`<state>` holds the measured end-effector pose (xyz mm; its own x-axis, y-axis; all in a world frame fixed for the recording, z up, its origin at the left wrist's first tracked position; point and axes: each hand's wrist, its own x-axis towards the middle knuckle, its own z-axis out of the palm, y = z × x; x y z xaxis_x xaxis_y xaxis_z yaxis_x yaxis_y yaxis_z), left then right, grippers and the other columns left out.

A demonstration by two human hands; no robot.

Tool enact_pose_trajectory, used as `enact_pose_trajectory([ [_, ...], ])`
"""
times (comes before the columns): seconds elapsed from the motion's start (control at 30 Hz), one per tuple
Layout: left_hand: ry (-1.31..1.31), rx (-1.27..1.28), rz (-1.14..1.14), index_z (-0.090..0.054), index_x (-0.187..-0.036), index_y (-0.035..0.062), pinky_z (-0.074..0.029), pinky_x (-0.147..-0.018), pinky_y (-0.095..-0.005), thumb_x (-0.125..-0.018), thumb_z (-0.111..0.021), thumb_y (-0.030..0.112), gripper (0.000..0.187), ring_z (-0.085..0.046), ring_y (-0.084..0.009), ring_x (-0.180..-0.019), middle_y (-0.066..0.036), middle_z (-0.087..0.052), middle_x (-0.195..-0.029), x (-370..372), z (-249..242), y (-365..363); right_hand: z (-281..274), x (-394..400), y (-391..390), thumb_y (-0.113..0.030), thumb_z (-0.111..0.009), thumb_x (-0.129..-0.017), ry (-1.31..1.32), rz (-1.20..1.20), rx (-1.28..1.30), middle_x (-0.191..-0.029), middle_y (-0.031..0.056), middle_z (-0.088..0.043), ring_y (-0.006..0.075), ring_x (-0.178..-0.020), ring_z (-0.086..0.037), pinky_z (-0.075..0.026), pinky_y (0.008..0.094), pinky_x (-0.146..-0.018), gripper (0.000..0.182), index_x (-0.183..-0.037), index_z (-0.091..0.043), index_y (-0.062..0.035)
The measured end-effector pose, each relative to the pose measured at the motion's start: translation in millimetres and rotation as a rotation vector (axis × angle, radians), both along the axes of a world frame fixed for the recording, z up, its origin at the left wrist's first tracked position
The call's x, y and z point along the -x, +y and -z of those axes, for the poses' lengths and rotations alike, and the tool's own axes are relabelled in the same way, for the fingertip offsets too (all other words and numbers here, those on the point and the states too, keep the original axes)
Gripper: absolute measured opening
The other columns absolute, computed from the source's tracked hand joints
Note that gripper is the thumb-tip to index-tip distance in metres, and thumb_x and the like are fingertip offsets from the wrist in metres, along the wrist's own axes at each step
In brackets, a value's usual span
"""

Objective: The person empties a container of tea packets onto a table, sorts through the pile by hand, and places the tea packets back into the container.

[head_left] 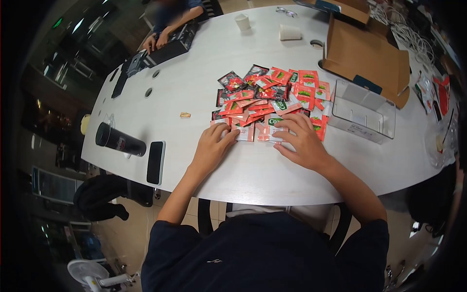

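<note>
A loose heap of red-and-white sachets (305, 96) with green labels lies on the white table in front of me, mixed with dark sachets (232, 82) on its far left side. At the heap's near edge, my left hand (212, 145) rests its fingers on sachets, thumb apart. My right hand (305, 145) lies to the right with its fingers spread over a pale sachet (273, 121) and its neighbours. Both hands look open, touching the sachets without a visible grip; some fingertips are hard to make out.
Right of the heap stands a clear plastic box (361, 127), with an opened cardboard box (362, 61) behind it. On the left are a black tumbler (121, 139) and a phone (155, 163). Paper cups (290, 33) are farther back; another person's hands (156, 42) touch a black box.
</note>
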<state>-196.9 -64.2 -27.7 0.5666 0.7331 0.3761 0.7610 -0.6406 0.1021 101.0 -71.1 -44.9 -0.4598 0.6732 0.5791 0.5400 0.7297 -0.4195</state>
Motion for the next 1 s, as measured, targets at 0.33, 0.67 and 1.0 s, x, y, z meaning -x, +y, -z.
enact_pose_trajectory([
  [0.33,-0.385,-0.107,-0.042,-0.068,-0.113,0.0018,-0.058,-0.074,-0.0364,-0.082,-0.062,-0.017,0.037,-0.070,-0.0300,-0.090,-0.014,-0.067,-0.104,17.3,-29.3,-20.7,-2.3,1.0,-0.4,-0.016,-0.076,-0.082,0.052,-0.012,-0.007,-0.116,0.0095,-0.063,0.0309,-0.123,-0.052,-0.038,0.0486,-0.104,0.021,-0.099,-0.069,-0.0080],
  [0.67,-0.120,-0.178,-0.041,-0.062,-0.131,0.0064,-0.054,-0.088,-0.0391,-0.093,-0.063,0.003,0.038,-0.065,-0.0297,-0.104,-0.014,-0.065,-0.122,-15.9,-54.9,56.8,-1.5,-0.6,1.8,-0.014,-0.074,-0.082,0.047,0.015,0.032,-0.116,0.0075,-0.063,0.0288,-0.122,-0.052,-0.038,0.0468,-0.104,0.019,-0.099,-0.071,-0.0062],
  [1.0,-0.017,0.135,-0.132,-0.060,-0.134,0.0071,-0.051,-0.098,-0.0421,-0.082,-0.079,0.020,0.057,-0.059,-0.0348,-0.121,-0.016,-0.059,-0.136,12.9,-17.1,-59.1,0.9,-3.3,2.2,-0.015,-0.074,-0.082,0.116,0.036,0.029,-0.115,0.0073,-0.063,0.0290,-0.121,-0.052,-0.039,0.0463,-0.103,0.017,-0.097,-0.070,-0.0080],
])
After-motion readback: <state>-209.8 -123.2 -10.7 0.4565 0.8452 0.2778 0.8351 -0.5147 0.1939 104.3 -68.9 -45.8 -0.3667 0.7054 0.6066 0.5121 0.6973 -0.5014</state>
